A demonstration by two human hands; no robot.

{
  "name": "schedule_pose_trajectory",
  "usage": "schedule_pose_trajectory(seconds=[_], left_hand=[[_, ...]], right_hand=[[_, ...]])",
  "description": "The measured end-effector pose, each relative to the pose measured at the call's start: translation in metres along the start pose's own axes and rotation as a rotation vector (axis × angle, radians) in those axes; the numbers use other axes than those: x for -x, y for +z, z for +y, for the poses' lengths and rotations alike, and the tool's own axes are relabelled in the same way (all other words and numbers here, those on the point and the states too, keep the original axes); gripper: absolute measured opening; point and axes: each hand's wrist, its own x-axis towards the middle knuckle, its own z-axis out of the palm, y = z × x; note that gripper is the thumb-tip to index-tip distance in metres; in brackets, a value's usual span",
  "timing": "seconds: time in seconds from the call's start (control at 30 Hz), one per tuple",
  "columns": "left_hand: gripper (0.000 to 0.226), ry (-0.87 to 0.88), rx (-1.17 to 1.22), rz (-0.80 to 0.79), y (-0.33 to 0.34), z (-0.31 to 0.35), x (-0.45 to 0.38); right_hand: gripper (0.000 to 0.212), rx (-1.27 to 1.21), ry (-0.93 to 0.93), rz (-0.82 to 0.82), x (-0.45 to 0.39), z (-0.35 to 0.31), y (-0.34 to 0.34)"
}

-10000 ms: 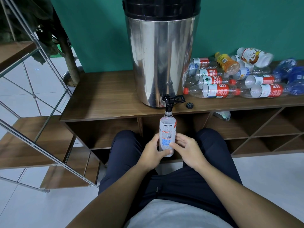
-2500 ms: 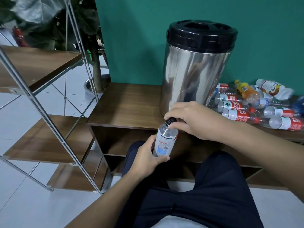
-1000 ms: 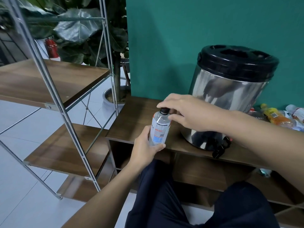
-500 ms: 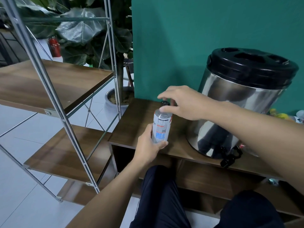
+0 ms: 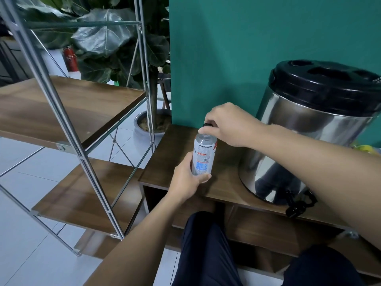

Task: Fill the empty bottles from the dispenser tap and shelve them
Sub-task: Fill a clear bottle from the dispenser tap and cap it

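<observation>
Fingers of our right hand (image 5: 228, 124) pinch the cap (image 5: 207, 125); our left hand (image 5: 186, 180) wraps the bottle (image 5: 203, 156). We should twist firmly, holding the bottle upright.

Wood cabinet top (image 5: 175, 159) w/ steel dispenser (image 5: 305, 141) on it.

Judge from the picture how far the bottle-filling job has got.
Done: the clear labelled plastic bottle is away from the black tap of the steel dispenser. In hand: the left hand grips it while the right hand pinches its black cap. Left: shelving it on the bare wooden rack shelves.
</observation>
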Motion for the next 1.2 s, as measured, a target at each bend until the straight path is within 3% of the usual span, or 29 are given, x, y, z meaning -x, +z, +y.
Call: schedule_pose_trajectory(seconds=[0.13,0.27,0.5,0.63,0.83,1.03,1.2], left_hand=[[0.070,0.012,0.014,-0.014,-0.006,-0.005,-0.010],[0.072,0.007,0.021,-0.011,-0.006,-0.007,-0.017],[0.077,-0.003,0.019,0.001,-0.005,-0.005,-0.020],[0.077,-0.009,0.021,-0.008,-0.008,-0.005,-0.021],[0.077,-0.006,0.021,-0.009,-0.008,-0.002,-0.020],[0.077,-0.003,-0.021,0.061,-0.002,-0.002,-0.016],[0.074,-0.001,-0.068,0.083,-0.002,-0.002,-0.017]], right_hand=[[0.028,-0.009,-0.133,-0.076,-0.004,0.008,-0.006],[0.017,0.017,-0.100,-0.101,-0.014,0.009,-0.001],[0.053,0.134,0.065,-0.041,-0.024,0.001,0.010],[0.032,-0.093,-0.015,-0.017,-0.021,0.014,0.008],[0.020,-0.130,-0.071,-0.026,-0.022,0.022,0.011],[0.055,-0.008,0.115,0.106,-0.024,0.005,0.027],[0.058,-0.046,0.209,0.205,-0.020,-0.002,0.037]])
